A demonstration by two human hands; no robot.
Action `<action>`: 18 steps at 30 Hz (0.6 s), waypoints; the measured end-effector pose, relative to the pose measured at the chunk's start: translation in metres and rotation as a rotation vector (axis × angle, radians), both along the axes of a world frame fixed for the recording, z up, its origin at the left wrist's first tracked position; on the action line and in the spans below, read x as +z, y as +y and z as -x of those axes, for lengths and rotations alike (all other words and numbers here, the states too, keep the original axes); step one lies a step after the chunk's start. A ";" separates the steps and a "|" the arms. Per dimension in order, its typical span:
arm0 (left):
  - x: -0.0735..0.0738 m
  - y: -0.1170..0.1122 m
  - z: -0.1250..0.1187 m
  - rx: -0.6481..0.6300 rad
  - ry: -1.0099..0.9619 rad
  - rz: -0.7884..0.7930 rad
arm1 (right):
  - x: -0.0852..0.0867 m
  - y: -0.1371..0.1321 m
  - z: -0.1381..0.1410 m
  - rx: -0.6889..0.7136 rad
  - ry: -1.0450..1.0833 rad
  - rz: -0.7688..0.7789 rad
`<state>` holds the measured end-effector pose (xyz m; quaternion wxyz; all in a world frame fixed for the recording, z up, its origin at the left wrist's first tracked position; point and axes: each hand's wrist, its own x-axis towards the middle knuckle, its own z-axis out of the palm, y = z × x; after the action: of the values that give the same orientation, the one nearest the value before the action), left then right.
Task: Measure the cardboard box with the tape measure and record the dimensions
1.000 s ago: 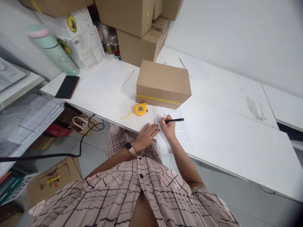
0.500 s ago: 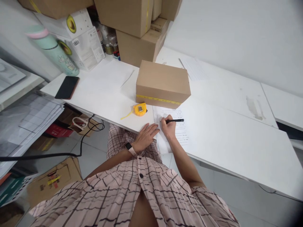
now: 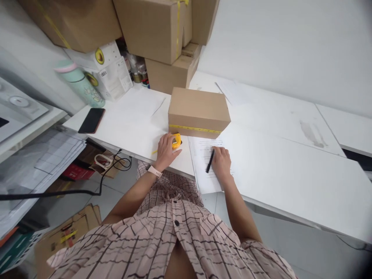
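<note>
My left hand (image 3: 165, 153), with a pale watch band on its wrist, reaches over the left side of a yellow tape measure (image 3: 176, 141). Its fingers and thumb curl about the case, and a bit of yellow blade pokes out at the left. My right hand (image 3: 222, 162) rests on printed sheets (image 3: 203, 182) with its fingers bent. A black pen (image 3: 209, 161) lies along the inner side of that hand, its upper end at the fingertips; the thumb is hidden. Just behind both hands sits a closed cardboard box (image 3: 199, 106) with a yellow tape strip along its front.
Stacked cardboard boxes (image 3: 151, 29) stand at the back left. A mint bottle (image 3: 83, 87), white avocado-print boxes (image 3: 112, 79) and a phone (image 3: 92, 120) are on the white table (image 3: 279, 166). Another paper (image 3: 234, 92) lies behind the box. A black cable (image 3: 100, 182) hangs left of the table.
My left hand has moved left from the sheets onto the tape measure. My right hand has shifted right, and the pen has swung from sideways to pointing toward me. The view has tilted slightly.
</note>
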<state>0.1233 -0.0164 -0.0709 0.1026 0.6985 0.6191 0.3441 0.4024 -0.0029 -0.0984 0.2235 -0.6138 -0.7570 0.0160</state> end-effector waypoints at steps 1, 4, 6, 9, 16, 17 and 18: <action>-0.001 0.008 0.002 0.004 0.009 0.042 | 0.004 -0.001 0.004 0.005 0.033 -0.001; 0.002 0.016 0.001 -0.020 -0.051 0.153 | 0.020 -0.004 0.021 0.049 0.278 0.024; 0.012 0.008 -0.005 -0.116 -0.173 0.205 | 0.034 -0.008 0.036 0.107 0.543 0.147; 0.033 -0.013 -0.014 -0.368 -0.377 0.299 | 0.056 -0.013 0.057 0.216 0.882 0.428; 0.074 -0.020 -0.007 -0.547 -0.556 0.428 | 0.097 -0.011 0.064 0.261 1.139 0.590; 0.081 -0.014 -0.003 -0.555 -0.567 0.437 | 0.102 -0.005 0.060 0.267 1.158 0.568; 0.089 -0.007 0.003 -0.551 -0.566 0.439 | 0.109 0.004 0.054 0.265 1.174 0.525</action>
<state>0.1207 -0.0233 0.0185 0.5013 0.6774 0.4160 0.3418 0.3480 0.0015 0.0101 0.4385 -0.4387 -0.5495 0.5597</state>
